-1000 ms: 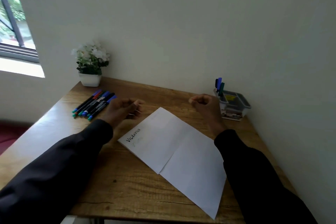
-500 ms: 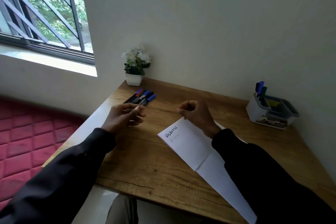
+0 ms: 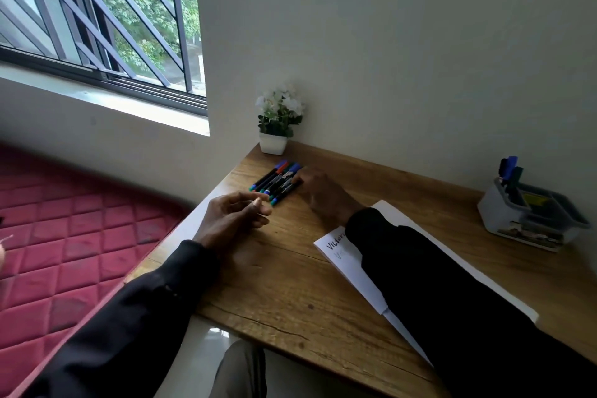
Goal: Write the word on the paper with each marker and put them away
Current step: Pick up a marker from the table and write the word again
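Several markers (image 3: 274, 179) with blue, red and green caps lie side by side at the desk's far left corner. My right hand (image 3: 323, 194) reaches across to them, its fingertips on the rightmost markers; the hand hides whether it grips one. My left hand (image 3: 232, 216) hovers just short of the markers' near ends, fingers loosely curled, thumb against forefinger, holding nothing. The white paper (image 3: 352, 265) lies under my right sleeve, with "Victoria" in black and a fainter line below. A grey organizer (image 3: 504, 220) at the far right holds two or three upright markers (image 3: 510, 171).
A small white pot of white flowers (image 3: 279, 119) stands in the corner just behind the markers. The wooden desk (image 3: 290, 284) meets the wall at its far side. A barred window (image 3: 113, 26) and a red quilted mattress (image 3: 64, 252) are to the left.
My right hand moved left from above the paper to the loose markers. The view turned left. My left hand kept its loose curl beside the markers.
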`<action>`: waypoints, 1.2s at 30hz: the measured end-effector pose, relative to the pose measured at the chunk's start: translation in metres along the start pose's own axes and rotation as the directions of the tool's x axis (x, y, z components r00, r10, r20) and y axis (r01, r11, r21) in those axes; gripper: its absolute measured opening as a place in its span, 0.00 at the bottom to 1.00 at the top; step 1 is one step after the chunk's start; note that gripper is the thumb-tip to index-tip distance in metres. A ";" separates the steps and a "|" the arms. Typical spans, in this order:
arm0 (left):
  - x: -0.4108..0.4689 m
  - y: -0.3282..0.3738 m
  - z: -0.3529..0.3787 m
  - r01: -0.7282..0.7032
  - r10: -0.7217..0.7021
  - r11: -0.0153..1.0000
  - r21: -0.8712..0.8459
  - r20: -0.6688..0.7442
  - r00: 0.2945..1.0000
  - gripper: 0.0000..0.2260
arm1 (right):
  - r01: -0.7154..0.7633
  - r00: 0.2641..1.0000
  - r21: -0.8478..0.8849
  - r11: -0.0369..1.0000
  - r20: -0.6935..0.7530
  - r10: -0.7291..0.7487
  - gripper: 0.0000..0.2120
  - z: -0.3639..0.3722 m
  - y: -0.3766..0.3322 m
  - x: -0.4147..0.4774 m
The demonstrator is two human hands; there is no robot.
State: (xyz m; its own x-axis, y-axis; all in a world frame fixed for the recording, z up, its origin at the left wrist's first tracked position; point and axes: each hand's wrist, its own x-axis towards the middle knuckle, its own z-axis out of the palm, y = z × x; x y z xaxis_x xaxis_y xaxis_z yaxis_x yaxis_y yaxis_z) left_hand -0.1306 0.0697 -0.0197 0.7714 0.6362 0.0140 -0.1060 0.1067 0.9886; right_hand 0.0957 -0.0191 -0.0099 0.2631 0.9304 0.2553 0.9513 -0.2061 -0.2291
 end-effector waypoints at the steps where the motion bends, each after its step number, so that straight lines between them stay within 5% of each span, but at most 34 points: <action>1: 0.001 0.000 -0.001 0.000 0.000 1.000 -0.003 0.002 1.000 0.10 | 0.008 1.000 -0.014 1.000 0.002 -0.008 0.15 0.000 0.003 0.000; 9: 0.000 0.001 0.002 -0.004 0.003 1.000 0.031 0.040 0.999 0.10 | 0.035 0.999 -0.143 0.989 0.013 -0.034 0.07 -0.013 0.026 -0.021; 14: 0.001 0.005 0.004 -0.031 0.027 0.997 0.066 0.059 0.998 0.12 | -0.154 0.952 0.246 0.957 -0.221 0.210 0.06 -0.040 0.028 -0.051; 18: 0.000 0.016 0.024 -0.091 0.079 0.991 0.097 0.117 0.990 0.15 | -0.106 0.864 0.795 0.597 -0.224 0.451 0.05 -0.067 0.016 -0.076; 21: 0.004 0.020 0.048 -0.149 0.124 0.983 0.105 0.210 0.970 0.17 | -0.050 0.893 0.949 0.311 -0.097 0.440 0.06 -0.078 0.001 -0.098; 23: 0.008 0.022 0.066 -0.196 0.149 0.969 0.152 0.275 0.950 0.18 | -0.052 0.891 0.973 0.226 -0.057 0.450 0.07 -0.079 -0.009 -0.110; 31: 0.020 0.028 0.110 -0.372 0.204 0.868 0.329 0.446 0.872 0.08 | -0.080 0.855 0.976 0.204 -0.039 0.517 0.05 -0.080 -0.022 -0.138; 36: 0.025 0.038 0.114 -0.430 0.204 0.797 0.424 0.481 0.853 0.06 | -0.151 0.858 0.964 0.220 0.017 0.513 0.12 -0.084 -0.018 -0.147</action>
State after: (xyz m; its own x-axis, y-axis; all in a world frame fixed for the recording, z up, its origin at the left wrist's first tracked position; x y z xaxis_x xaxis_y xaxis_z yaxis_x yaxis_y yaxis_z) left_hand -0.0441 0.0023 0.0351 0.9381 0.1963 0.2855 -0.1503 -0.5119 0.8458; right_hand 0.0537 -0.1777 0.0359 0.7114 0.6976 0.0855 0.0147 0.1068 -0.9942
